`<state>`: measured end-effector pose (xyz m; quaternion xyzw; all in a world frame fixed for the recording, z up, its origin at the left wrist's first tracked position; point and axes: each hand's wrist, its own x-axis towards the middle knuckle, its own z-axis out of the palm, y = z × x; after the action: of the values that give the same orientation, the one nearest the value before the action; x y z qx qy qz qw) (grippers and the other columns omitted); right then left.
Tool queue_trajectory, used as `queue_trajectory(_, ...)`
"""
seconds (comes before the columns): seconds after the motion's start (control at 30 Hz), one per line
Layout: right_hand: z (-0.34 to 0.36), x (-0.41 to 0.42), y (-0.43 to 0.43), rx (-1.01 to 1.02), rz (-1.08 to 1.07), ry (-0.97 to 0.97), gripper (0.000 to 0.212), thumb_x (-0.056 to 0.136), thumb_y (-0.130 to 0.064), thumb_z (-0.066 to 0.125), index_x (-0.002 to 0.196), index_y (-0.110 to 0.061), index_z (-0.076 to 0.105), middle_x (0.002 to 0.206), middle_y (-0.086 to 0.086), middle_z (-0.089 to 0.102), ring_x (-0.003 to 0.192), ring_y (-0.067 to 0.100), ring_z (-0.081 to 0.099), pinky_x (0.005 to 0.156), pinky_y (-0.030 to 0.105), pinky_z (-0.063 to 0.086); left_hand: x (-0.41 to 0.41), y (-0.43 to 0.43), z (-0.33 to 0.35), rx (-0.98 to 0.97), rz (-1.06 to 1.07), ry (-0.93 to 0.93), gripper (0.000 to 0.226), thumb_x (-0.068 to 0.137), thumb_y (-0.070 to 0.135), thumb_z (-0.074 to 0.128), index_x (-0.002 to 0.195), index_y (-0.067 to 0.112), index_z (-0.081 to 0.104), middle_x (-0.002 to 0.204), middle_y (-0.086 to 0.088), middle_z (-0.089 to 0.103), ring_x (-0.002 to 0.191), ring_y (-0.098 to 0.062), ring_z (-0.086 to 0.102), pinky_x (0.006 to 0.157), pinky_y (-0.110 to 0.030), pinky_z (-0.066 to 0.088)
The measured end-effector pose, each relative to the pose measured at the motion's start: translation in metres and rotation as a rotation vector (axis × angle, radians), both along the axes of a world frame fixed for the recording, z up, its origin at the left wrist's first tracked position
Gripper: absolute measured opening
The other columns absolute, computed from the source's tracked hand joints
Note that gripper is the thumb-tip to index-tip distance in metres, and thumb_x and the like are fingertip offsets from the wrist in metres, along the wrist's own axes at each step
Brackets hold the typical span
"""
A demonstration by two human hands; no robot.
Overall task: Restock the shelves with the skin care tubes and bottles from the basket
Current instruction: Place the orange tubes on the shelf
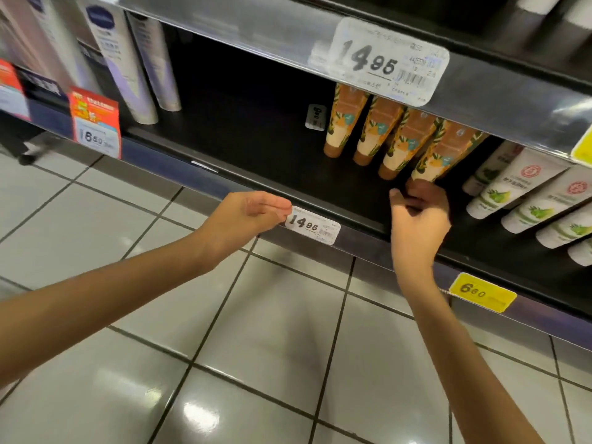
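Several orange tubes with leaf prints stand cap-down in a row on the dark shelf (pixel 256 149). My right hand (pixel 419 216) grips the cap end of the rightmost orange tube (pixel 448 152) at the shelf's front. My left hand (pixel 253 211) hovers at the shelf's front rail with fingers loosely curled, touching or just beside the white 14.95 price tag (pixel 312 226); it holds nothing. The basket is out of view.
White tubes with green prints (pixel 519 193) lie in rows to the right. Tall white and lilac bottles (pixel 134 65) stand at the left. The upper shelf edge (pixel 390 59) with a large price label overhangs the orange tubes. Bare shelf lies between bottles and orange tubes. Tiled floor below.
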<state>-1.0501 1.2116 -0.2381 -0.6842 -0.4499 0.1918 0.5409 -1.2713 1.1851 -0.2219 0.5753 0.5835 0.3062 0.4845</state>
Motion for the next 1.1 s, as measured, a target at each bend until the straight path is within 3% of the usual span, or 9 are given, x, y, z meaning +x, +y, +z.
queue_trajectory(0.13, 0.032, -0.106, -0.043, -0.135, 0.628, 0.109, 0.023, 0.089, -0.017, 0.059, 0.112, -0.018, 0.059, 0.086, -0.012, 0.060, 0.076, -0.007, 0.058, 0.065, 0.002, 0.043, -0.078, -0.046, 0.030, 0.016, 0.005, 0.058, 0.022, 0.088, 0.014, 0.057, 0.107, 0.021, 0.066, 0.109, 0.005, 0.069, 0.103, -0.006, 0.062, 0.089, -0.015, 0.047)
queue_trajectory(0.4, 0.091, -0.280, -0.113, -0.214, 1.419, 0.093, 0.014, 0.085, -0.016, 0.061, 0.094, -0.027, 0.066, 0.089, -0.004, 0.070, 0.088, 0.005, 0.065, 0.078, 0.011, 0.048, -0.280, -0.217, 0.115, 0.134, 0.504, 0.201, 0.021, 0.085, -0.001, 0.054, 0.096, 0.012, 0.066, 0.097, 0.003, 0.072, 0.087, 0.001, 0.066, 0.079, -0.007, 0.048)
queue_trajectory(0.6, 0.103, -0.378, -0.150, -0.264, 1.603, 0.059, 0.012, 0.083, -0.014, 0.063, 0.087, -0.023, 0.068, 0.084, -0.002, 0.072, 0.086, 0.013, 0.066, 0.082, 0.020, 0.050, -0.357, -0.348, 0.070, 0.019, 0.960, 0.177, 0.021, 0.086, -0.001, 0.053, 0.093, 0.013, 0.067, 0.098, -0.008, 0.071, 0.083, -0.004, 0.066, 0.077, -0.010, 0.049)
queue_trajectory(0.67, 0.109, -0.402, -0.157, -0.257, 1.625, 0.043, 0.011, 0.083, -0.012, 0.063, 0.089, -0.020, 0.069, 0.085, -0.002, 0.072, 0.085, 0.013, 0.067, 0.084, 0.022, 0.050, -0.365, -0.368, 0.047, -0.063, 0.993, 0.161, 0.021, 0.086, -0.003, 0.054, 0.093, 0.013, 0.066, 0.097, -0.005, 0.071, 0.086, -0.008, 0.065, 0.075, -0.012, 0.049)
queue_trajectory(0.77, 0.117, -0.438, -0.162, -0.239, 1.681, 0.042, 0.015, 0.087, -0.005, 0.058, 0.089, -0.017, 0.067, 0.084, -0.002, 0.073, 0.079, 0.007, 0.068, 0.079, 0.016, 0.052, -0.382, -0.380, 0.026, -0.118, 0.986, 0.218, 0.020, 0.086, -0.005, 0.055, 0.095, 0.009, 0.066, 0.090, 0.001, 0.068, 0.071, 0.011, 0.061, 0.063, -0.002, 0.044)
queue_trajectory(0.83, 0.118, -0.461, -0.165, -0.244, 1.708, 0.038, 0.018, 0.088, -0.003, 0.057, 0.087, -0.018, 0.065, 0.083, -0.004, 0.072, 0.076, 0.002, 0.066, 0.076, 0.011, 0.050, -0.396, -0.382, 0.018, -0.125, 1.004, 0.234, 0.019, 0.086, -0.005, 0.056, 0.097, 0.007, 0.066, 0.095, -0.006, 0.068, 0.073, 0.012, 0.060, 0.070, -0.004, 0.045)
queue_trajectory(0.93, 0.104, -0.497, -0.168, -0.366, 1.803, -0.164, 0.016, 0.086, -0.004, 0.059, 0.085, -0.019, 0.063, 0.088, 0.010, 0.070, 0.080, 0.014, 0.063, 0.084, 0.024, 0.049, -0.412, -0.387, 0.015, -0.117, 1.110, 0.190, 0.021, 0.086, -0.006, 0.055, 0.103, 0.000, 0.064, 0.105, -0.013, 0.066, 0.092, -0.014, 0.063, 0.088, -0.020, 0.045)
queue_trajectory(1.03, 0.083, -0.526, -0.168, -0.491, 1.945, -0.618, 0.010, 0.087, -0.011, 0.061, 0.096, -0.011, 0.066, 0.092, 0.013, 0.069, 0.085, 0.028, 0.063, 0.089, 0.036, 0.047, -0.405, -0.395, 0.019, -0.078, 1.112, 0.136, 0.021, 0.085, -0.008, 0.055, 0.097, 0.006, 0.065, 0.094, -0.003, 0.067, 0.078, 0.005, 0.063, 0.082, -0.011, 0.046)
queue_trajectory(1.1, 0.071, -0.542, -0.168, -0.406, 2.039, -0.977, 0.021, 0.088, -0.019, 0.060, 0.107, -0.011, 0.064, 0.097, 0.005, 0.067, 0.087, 0.019, 0.060, 0.082, 0.023, 0.044, -0.388, -0.403, 0.020, -0.082, 1.040, 0.074, 0.026, 0.085, -0.009, 0.055, 0.089, 0.015, 0.064, 0.092, 0.001, 0.068, 0.078, 0.007, 0.063, 0.081, -0.010, 0.047)
